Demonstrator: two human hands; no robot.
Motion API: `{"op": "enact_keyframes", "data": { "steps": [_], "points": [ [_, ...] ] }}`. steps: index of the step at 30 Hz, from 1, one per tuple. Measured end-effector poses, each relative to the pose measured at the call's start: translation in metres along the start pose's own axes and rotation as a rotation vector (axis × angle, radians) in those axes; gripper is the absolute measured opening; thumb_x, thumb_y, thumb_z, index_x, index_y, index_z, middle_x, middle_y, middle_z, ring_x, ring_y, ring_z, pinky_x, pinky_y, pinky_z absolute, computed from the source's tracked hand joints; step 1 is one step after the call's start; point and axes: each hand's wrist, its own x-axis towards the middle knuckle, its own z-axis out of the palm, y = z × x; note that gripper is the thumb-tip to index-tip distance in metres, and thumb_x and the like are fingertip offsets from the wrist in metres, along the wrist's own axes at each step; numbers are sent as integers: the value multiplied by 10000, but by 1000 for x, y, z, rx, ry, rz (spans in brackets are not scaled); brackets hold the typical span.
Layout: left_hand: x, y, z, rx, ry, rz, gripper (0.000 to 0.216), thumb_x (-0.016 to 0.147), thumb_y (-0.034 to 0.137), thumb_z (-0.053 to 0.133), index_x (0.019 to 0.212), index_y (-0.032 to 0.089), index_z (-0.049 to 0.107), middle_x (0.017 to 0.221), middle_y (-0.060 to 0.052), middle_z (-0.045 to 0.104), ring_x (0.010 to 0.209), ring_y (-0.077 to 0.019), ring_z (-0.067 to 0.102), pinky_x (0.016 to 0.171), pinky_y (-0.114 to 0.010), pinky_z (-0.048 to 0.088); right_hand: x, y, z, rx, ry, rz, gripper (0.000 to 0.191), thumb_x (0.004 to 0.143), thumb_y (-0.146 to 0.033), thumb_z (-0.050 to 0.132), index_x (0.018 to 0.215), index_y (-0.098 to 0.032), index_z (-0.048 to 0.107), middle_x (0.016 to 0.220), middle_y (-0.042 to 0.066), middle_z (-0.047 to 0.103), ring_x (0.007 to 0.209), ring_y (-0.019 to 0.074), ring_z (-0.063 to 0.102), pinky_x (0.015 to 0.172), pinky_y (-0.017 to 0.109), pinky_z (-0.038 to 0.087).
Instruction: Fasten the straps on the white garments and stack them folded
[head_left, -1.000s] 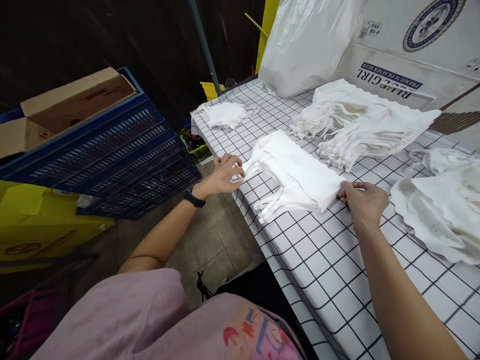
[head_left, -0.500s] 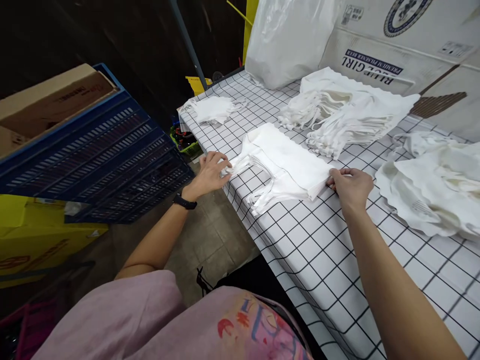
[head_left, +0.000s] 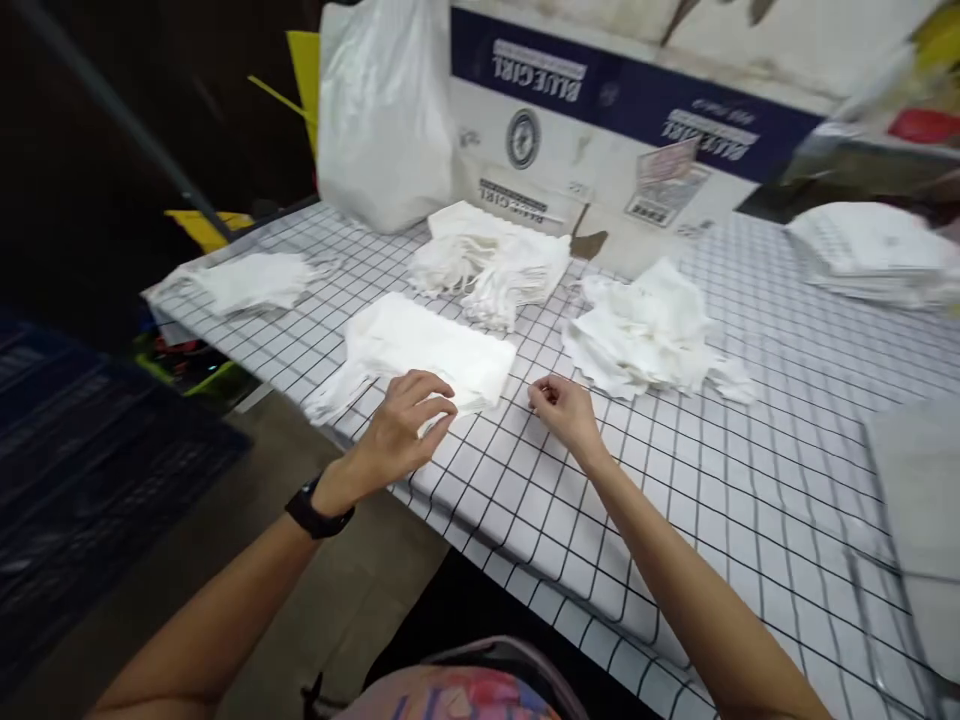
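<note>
L hand (head_left: 411,418) rests w/ fingers curled on near edge of flat white stack (head_left: 431,345), not gripping. R hand (head_left: 564,405) loosely curled, empty, just right of it on checked desk (head_left: 675,500). Loose white pile (head_left: 645,340) and carton (head_left: 600,110) lie beyond.

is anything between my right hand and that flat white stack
Nothing visible. Only bare checked table lies between the right hand and the right end of the stack; they are close but apart. The left hand rests on the stack's near edge.
</note>
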Motion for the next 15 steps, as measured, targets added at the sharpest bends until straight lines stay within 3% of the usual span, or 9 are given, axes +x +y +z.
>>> {"op": "enact_keyframes", "data": {
  "steps": [4,9,12,15],
  "points": [
    [54,29,36,-97,-171,203,128,967,107,550,935,166,659,1058,-70,694,1074,-221,603,915,-380,481,-25,16,-44,-116,66,-43,210,886,-363,591,760,-214,670,705,25,712,647,188,644,632,306,485],
    [131,56,102,-33,-373,302,189,980,133,501,895,146,669,952,-84,680,946,-220,596,853,-360,496,-15,45,-102,-199,375,-67,204,899,-368,578,836,-204,682,807,70,727,730,228,668,748,375,537],
    [172,70,140,35,-384,270,240,942,73,479,1061,129,680,1073,-112,687,1023,-244,600,874,-368,504,1,66,-128,-355,499,-149,245,887,-314,566,1024,-172,710,1086,152,721,898,279,679,832,433,554],
    [198,86,169,94,-410,230,299,919,66,488,1154,111,666,1162,-135,676,1085,-270,598,902,-386,508,14,87,-143,-570,416,-243,322,829,-250,603,1113,-161,725,1372,204,620,1079,345,639,913,497,541]
  ]
}}
